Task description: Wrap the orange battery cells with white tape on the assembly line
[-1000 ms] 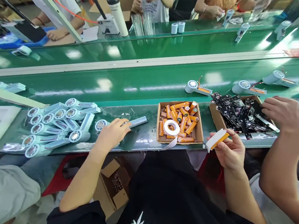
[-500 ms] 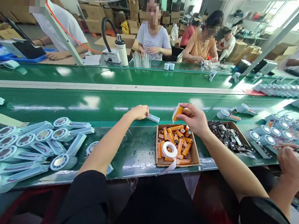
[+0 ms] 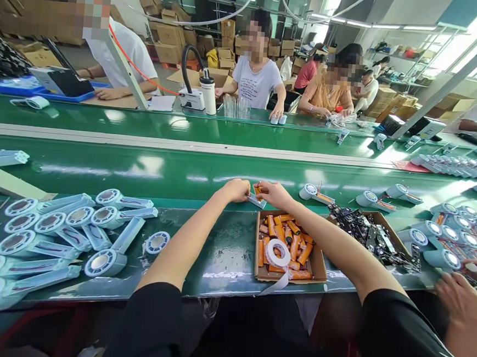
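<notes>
My left hand [image 3: 236, 190] is closed on a light-blue fan handle housing [image 3: 257, 202] over the green conveyor belt. An orange battery [image 3: 258, 190] is pinched in the fingers of my right hand [image 3: 275, 195], right at the housing; my fingers partly hide where the two meet. Below my right forearm stands a cardboard box [image 3: 319, 268] of orange batteries, with a roll of white tape [image 3: 286, 256] lying on top. The tape's loose end hangs over the box's front edge.
Light-blue fan bodies [image 3: 106, 261] lie at left, with a single one [image 3: 157, 242] near my left forearm. A box of black parts [image 3: 366, 238] stands at right, beside more fan bodies [image 3: 442, 259] and a co-worker's hands [image 3: 462, 300]. Other people sit across the belt.
My right hand has brought the battery left and down from above the box to the housing in my left hand. Across the belt, a person has reached to the small cups. The view has shifted.
</notes>
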A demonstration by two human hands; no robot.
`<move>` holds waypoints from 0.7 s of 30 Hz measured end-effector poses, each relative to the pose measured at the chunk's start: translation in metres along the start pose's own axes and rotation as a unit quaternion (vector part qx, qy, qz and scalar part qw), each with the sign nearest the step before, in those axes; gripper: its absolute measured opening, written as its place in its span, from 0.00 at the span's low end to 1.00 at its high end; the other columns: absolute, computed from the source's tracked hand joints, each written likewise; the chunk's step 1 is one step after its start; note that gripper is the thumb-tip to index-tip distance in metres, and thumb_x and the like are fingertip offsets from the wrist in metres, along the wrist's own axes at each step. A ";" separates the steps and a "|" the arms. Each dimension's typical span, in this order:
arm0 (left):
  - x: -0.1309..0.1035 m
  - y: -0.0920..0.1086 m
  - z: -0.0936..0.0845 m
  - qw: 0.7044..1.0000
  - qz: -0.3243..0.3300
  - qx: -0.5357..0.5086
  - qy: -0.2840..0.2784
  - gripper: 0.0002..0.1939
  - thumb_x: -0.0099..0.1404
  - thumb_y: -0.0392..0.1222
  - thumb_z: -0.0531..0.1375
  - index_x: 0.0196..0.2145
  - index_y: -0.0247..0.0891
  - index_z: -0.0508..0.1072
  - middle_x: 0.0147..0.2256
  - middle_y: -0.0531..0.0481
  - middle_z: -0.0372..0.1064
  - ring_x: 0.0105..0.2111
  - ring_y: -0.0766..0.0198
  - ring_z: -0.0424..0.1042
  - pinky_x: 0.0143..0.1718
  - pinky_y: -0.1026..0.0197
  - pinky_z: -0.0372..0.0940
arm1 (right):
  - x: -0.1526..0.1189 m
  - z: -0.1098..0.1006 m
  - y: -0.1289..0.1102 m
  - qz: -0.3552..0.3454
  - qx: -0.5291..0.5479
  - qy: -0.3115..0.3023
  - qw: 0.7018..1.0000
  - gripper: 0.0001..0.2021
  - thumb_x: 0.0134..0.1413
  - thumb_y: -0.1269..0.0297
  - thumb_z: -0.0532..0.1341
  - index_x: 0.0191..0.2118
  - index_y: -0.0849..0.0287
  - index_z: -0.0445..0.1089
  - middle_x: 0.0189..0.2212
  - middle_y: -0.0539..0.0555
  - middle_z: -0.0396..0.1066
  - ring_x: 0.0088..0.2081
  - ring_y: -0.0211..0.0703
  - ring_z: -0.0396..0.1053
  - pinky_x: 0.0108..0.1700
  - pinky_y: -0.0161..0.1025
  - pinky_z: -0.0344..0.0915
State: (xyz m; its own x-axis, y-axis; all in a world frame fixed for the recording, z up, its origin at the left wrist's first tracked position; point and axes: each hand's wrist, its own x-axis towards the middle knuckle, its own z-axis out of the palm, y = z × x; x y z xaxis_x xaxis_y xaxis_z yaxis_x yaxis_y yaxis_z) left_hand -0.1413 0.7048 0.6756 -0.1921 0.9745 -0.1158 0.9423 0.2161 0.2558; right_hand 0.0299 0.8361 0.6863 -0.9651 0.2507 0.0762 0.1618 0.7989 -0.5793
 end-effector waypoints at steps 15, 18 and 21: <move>0.017 0.015 0.002 0.989 -0.109 -0.088 0.052 0.13 0.72 0.44 0.54 0.45 0.42 0.78 0.48 0.46 0.79 0.47 0.57 0.76 0.49 0.62 0.65 | 0.003 -0.003 0.001 0.013 -0.208 -0.121 0.971 0.19 0.64 0.59 0.63 0.60 0.49 0.73 0.44 0.58 0.81 0.44 0.53 0.78 0.45 0.40 0.67; 0.020 0.019 0.003 0.987 -0.117 -0.098 0.058 0.11 0.73 0.43 0.55 0.43 0.41 0.78 0.47 0.47 0.80 0.48 0.57 0.76 0.49 0.61 0.65 | 0.007 0.001 -0.004 0.011 -0.236 -0.157 0.959 0.19 0.64 0.54 0.63 0.59 0.48 0.74 0.47 0.59 0.80 0.48 0.55 0.78 0.48 0.42 0.68; 0.025 0.022 0.003 0.984 -0.127 -0.110 0.058 0.11 0.74 0.42 0.56 0.44 0.40 0.78 0.46 0.45 0.79 0.47 0.58 0.76 0.50 0.59 0.66 | 0.013 0.001 -0.008 0.019 -0.256 -0.185 0.949 0.24 0.61 0.46 0.64 0.59 0.50 0.75 0.49 0.61 0.80 0.50 0.58 0.77 0.49 0.46 0.70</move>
State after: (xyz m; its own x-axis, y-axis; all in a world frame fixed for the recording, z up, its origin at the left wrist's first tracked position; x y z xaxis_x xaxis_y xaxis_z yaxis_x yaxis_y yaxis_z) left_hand -0.1242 0.7333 0.6753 -0.4569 0.8844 -0.0950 0.7801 0.4497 0.4350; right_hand 0.0161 0.8322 0.6907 -0.9479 0.1507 -0.2808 0.1846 0.9779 -0.0984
